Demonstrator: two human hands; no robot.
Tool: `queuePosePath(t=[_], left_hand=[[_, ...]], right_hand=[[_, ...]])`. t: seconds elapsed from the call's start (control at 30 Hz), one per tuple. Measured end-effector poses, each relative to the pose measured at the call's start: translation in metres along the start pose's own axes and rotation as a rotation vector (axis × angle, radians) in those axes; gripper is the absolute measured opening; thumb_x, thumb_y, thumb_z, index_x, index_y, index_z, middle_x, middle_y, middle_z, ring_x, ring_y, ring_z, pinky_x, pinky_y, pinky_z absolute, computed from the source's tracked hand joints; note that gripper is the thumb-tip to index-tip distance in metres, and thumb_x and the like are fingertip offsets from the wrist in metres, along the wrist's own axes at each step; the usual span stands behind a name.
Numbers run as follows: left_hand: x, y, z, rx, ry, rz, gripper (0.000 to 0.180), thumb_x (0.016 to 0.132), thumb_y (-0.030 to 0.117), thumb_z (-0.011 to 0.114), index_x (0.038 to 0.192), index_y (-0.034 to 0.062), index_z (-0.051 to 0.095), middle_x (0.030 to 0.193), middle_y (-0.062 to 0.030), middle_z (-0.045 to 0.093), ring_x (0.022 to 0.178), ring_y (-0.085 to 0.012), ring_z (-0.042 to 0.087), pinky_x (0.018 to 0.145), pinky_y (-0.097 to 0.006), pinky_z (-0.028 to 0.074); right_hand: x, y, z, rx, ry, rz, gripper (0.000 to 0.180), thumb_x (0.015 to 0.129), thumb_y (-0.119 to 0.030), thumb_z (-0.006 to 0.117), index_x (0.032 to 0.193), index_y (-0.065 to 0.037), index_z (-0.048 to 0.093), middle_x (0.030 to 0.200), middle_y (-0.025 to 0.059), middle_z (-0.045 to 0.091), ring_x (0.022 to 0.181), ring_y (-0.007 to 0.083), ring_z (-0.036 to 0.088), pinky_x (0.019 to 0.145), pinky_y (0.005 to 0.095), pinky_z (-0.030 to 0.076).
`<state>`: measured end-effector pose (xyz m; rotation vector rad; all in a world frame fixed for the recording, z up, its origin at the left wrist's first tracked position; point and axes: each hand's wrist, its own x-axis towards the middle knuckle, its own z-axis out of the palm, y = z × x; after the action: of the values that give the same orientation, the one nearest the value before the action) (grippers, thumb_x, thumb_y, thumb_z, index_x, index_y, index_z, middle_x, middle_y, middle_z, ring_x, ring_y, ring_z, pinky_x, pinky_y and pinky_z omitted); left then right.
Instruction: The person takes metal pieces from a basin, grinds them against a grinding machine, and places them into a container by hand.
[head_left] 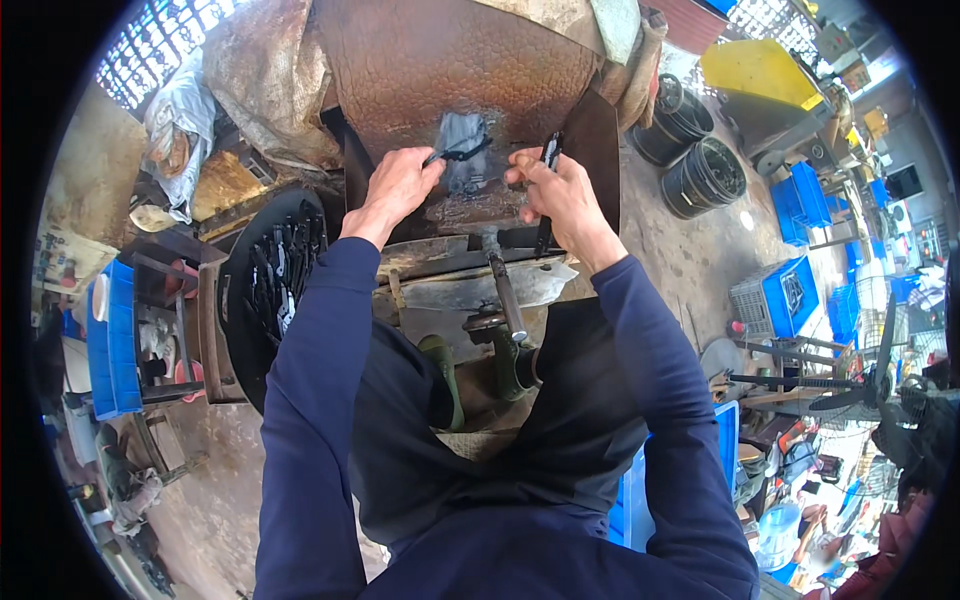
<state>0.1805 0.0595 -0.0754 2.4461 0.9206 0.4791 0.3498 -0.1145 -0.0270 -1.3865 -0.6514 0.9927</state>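
Note:
My left hand [397, 188] is closed, with thumb and fingers pinched on a thin dark metal piece [465, 152] that points right, over a pale grey patch of the work surface. My right hand [562, 192] is closed round a long, slim black piece [552, 150], held roughly upright in the picture, one end above the fingers and the other below. What kind of part either piece is I cannot make out. Both hands are over a brown metal machine housing [450, 60], apart from each other.
Left of my knees a black tub [262, 350] holds several slim black pieces. A metal bar [505, 285] juts toward me between my legs. Black buckets [690, 205] stand at the right, with blue crates [780, 295] beyond and a fan [870, 385] further down.

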Motion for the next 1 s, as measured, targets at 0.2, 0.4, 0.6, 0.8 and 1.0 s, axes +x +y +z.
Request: queuePosePath(t=[0.2, 0.4, 0.6, 0.8, 1.0], left_hand=[[-0.006, 0.048, -0.025, -0.708, -0.150, -0.085, 0.029, 0.100, 0.029, 0.061, 0.098, 0.0007, 0.070, 0.079, -0.0041, 0.069, 0.061, -0.0095, 0.051, 0.056, -0.029, 0.039], [-0.021, 0.071, -0.041, -0.999, -0.241, -0.182, 0.030, 0.100, 0.029, 0.061, 0.105, -0.0002, 0.068, 0.073, -0.0007, 0.064, 0.053, -0.0037, 0.036, 0.049, -0.022, 0.027], [-0.001, 0.003, -0.026, -0.929, -0.180, -0.237, 0.030, 0.099, 0.027, 0.059, 0.105, -0.0020, 0.067, 0.068, 0.0004, 0.057, 0.054, -0.0051, 0.040, 0.050, -0.023, 0.029], [0.004, -0.029, 0.000, -0.552, -0.197, -0.310, 0.026, 0.096, 0.018, 0.058, 0.103, -0.0053, 0.067, 0.074, -0.0038, 0.060, 0.057, -0.0105, 0.048, 0.052, -0.031, 0.037], [0.006, -0.039, 0.018, -0.371, -0.292, -0.060, 0.020, 0.092, 0.014, 0.062, 0.099, -0.0027, 0.069, 0.076, -0.0082, 0.058, 0.068, -0.0194, 0.056, 0.063, -0.036, 0.043]], right_hand=[[0.009, -0.004, 0.018, 0.214, 0.028, -0.077, 0.022, 0.101, -0.017, 0.062, 0.116, -0.001, 0.062, 0.093, 0.0060, 0.065, 0.052, 0.0059, 0.040, 0.051, 0.0288, 0.044], [0.009, -0.007, 0.029, 0.253, -0.042, -0.177, 0.017, 0.100, -0.014, 0.064, 0.112, -0.001, 0.063, 0.084, 0.0039, 0.063, 0.052, 0.0058, 0.039, 0.051, 0.0292, 0.042], [0.004, -0.007, 0.024, 0.182, 0.057, -0.164, 0.019, 0.100, -0.018, 0.064, 0.107, 0.000, 0.064, 0.070, -0.0012, 0.052, 0.050, 0.0054, 0.037, 0.050, 0.0294, 0.041], [-0.002, -0.004, 0.012, 0.087, 0.078, -0.153, 0.024, 0.100, -0.024, 0.063, 0.105, 0.000, 0.063, 0.064, -0.0043, 0.042, 0.050, 0.0053, 0.036, 0.050, 0.0293, 0.042], [-0.003, -0.001, 0.005, 0.060, 0.085, -0.121, 0.026, 0.101, -0.026, 0.063, 0.105, 0.000, 0.063, 0.071, -0.0005, 0.050, 0.051, 0.0082, 0.043, 0.056, 0.0314, 0.052]])
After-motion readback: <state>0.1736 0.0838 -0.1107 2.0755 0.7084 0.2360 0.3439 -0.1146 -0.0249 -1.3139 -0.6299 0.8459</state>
